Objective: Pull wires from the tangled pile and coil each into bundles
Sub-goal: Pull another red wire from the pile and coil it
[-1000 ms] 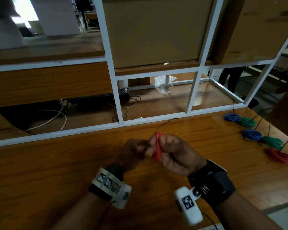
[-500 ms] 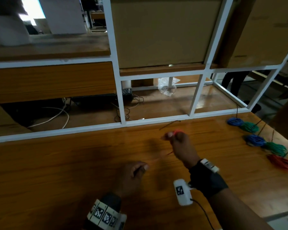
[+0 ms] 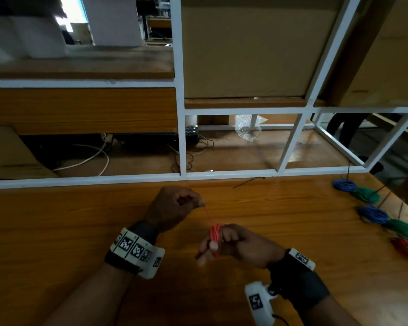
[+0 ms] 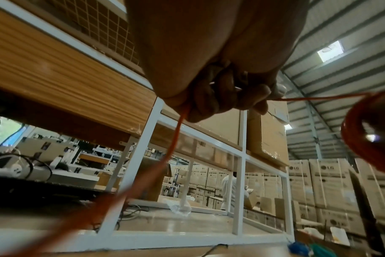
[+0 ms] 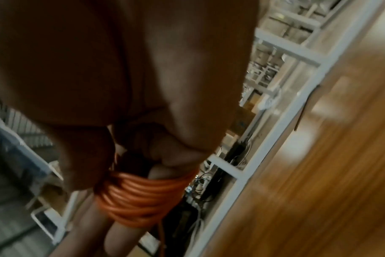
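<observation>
Right hand holds the red wire coil wound round its fingers, above the near table. Left hand, just left and farther, pinches the wire's free strand taut.

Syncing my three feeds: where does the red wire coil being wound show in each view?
Head: red wire coil low centre, wound round right-hand fingers.
Left wrist: right edge.
Right wrist: bottom centre.
Shared landmark: white metal shelf frame.
</observation>
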`<state>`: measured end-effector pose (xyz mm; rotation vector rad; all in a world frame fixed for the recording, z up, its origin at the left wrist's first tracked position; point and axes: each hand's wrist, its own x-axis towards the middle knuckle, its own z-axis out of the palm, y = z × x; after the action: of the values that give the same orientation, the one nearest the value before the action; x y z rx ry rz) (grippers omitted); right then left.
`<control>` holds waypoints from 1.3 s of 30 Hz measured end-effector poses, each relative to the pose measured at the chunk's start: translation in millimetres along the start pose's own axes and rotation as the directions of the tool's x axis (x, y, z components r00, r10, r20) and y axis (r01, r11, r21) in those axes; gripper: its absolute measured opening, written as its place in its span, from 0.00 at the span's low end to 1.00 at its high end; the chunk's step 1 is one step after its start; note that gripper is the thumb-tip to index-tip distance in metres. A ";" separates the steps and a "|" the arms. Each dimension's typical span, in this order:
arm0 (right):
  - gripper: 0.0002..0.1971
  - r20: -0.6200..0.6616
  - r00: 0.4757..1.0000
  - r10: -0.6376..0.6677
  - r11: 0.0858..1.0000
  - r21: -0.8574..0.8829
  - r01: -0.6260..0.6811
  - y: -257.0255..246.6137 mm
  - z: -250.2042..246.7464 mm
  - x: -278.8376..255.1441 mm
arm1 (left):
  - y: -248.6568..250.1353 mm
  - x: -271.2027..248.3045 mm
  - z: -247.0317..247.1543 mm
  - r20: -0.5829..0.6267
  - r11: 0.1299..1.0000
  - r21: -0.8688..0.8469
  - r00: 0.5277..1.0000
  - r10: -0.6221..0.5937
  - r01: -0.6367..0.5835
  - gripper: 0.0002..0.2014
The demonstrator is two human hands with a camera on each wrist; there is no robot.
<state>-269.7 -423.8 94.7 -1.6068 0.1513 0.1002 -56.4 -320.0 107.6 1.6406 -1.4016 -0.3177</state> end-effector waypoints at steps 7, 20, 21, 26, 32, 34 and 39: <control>0.17 -0.276 0.930 -0.244 0.820 0.454 0.350 -48.2 9.3 2.3 | 1.1 5.1 30.0 -0.015 0.904 -0.414 0.992 -0.126 0.109 0.07; 0.13 -0.690 0.442 -0.573 0.772 -0.636 0.007 -16.5 -67.4 14.9 | -16.7 -45.0 69.3 -0.007 0.963 -0.138 0.972 -0.233 0.230 0.08; 0.13 -0.687 0.469 -0.555 0.746 -0.661 -0.086 -11.3 -71.6 13.9 | -17.2 -44.4 65.5 -0.018 0.969 -0.119 0.975 -0.220 0.216 0.07; 0.20 -0.525 0.787 -0.323 0.662 -0.720 -0.209 18.6 -70.4 8.6 | -12.1 -34.9 45.2 -0.030 0.986 0.128 0.994 -0.104 0.107 0.06; 0.12 -0.289 0.956 0.051 0.663 -0.706 -0.249 27.3 -39.0 5.0 | -11.2 -8.9 23.1 -0.041 0.985 0.173 0.999 0.004 0.003 0.08; 0.13 -0.210 0.977 0.044 0.760 -0.628 -0.169 24.0 -25.0 1.4 | -7.3 0.3 20.4 -0.048 0.995 0.095 0.999 -0.023 0.027 0.04; 0.14 -0.127 0.990 -0.061 0.994 -0.095 0.050 -10.8 10.6 -12.7 | -4.7 13.7 27.1 -0.091 0.977 -0.194 0.990 -0.112 0.093 0.03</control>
<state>-280.2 -412.3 106.9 -1.7088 0.2046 -0.0410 -68.0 -345.1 94.3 1.5529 -1.1761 -0.4090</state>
